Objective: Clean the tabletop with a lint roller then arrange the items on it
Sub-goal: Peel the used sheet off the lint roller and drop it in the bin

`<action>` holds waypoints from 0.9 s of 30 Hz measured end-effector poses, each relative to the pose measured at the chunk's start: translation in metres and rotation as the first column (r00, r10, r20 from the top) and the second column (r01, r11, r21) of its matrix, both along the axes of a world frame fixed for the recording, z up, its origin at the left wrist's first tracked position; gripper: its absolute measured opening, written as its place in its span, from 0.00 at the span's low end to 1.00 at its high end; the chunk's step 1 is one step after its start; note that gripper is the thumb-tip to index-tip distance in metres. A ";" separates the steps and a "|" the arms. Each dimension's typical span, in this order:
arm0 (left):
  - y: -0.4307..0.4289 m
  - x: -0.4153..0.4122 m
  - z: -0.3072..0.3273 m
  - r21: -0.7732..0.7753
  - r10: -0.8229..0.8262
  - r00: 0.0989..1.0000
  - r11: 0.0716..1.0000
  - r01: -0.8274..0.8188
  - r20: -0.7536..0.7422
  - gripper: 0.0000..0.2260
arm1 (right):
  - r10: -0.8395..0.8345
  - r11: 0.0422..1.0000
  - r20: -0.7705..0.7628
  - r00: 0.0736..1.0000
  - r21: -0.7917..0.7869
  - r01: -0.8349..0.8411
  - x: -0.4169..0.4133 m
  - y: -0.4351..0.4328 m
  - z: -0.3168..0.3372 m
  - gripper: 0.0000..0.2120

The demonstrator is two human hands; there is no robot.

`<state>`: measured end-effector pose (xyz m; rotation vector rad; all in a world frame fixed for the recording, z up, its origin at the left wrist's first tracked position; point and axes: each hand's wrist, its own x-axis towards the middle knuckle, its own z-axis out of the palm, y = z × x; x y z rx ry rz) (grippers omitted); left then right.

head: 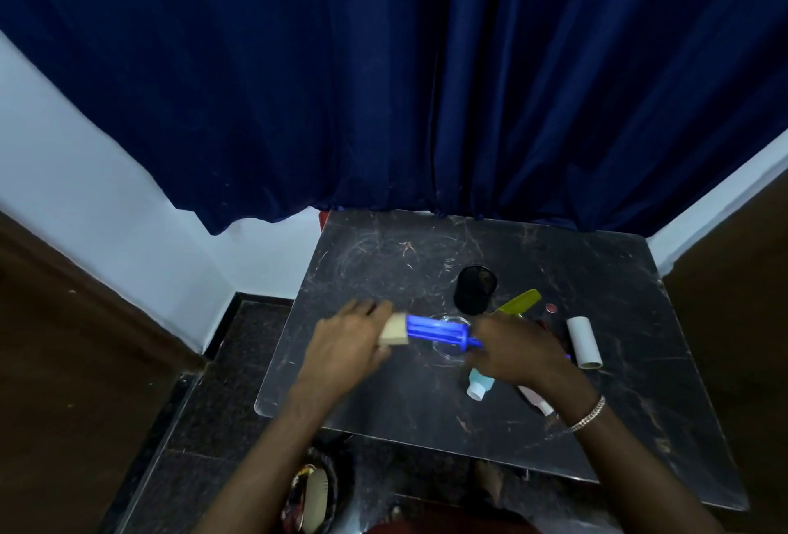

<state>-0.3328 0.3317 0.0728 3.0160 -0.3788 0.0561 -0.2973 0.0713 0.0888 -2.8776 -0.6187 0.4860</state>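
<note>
On the dark marbled tabletop (383, 397), hung behind by a blue curtain (383, 85), the loose items cluster toward three o'clock while the nine o'clock half lies bare. Above the middle, both hands hold the lint roller (439, 333) between them. The left hand (345, 346), at nine o'clock of the roller, is curled around its pale beige end piece; whether that is the sticky roll or a cap I cannot tell. The right hand (518, 352), at three o'clock, is closed over the far end of the blue frame, fingers wrapped so the handle itself is hidden.

At twelve o'clock of the right hand stands a black mesh cup (474, 288), with a yellow-green comb (518, 303) just beside it at its four o'clock. A white cardboard tube (583, 341) lies at three o'clock. A small blue bottle (479, 384) lies at six o'clock, partly under the hand. A clear dish (452, 346) sits beneath the roller.

This looks like the readying stage: the roller is not yet on the surface. Next, I judge, it must be brought down flat and rolled across the bare side first.
</note>
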 end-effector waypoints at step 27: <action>0.094 -0.059 -0.029 -0.400 0.299 0.945 0.856 -0.326 -0.130 0.18 | -0.080 0.920 -0.137 0.987 0.371 0.126 -0.002 0.044 -0.031 0.15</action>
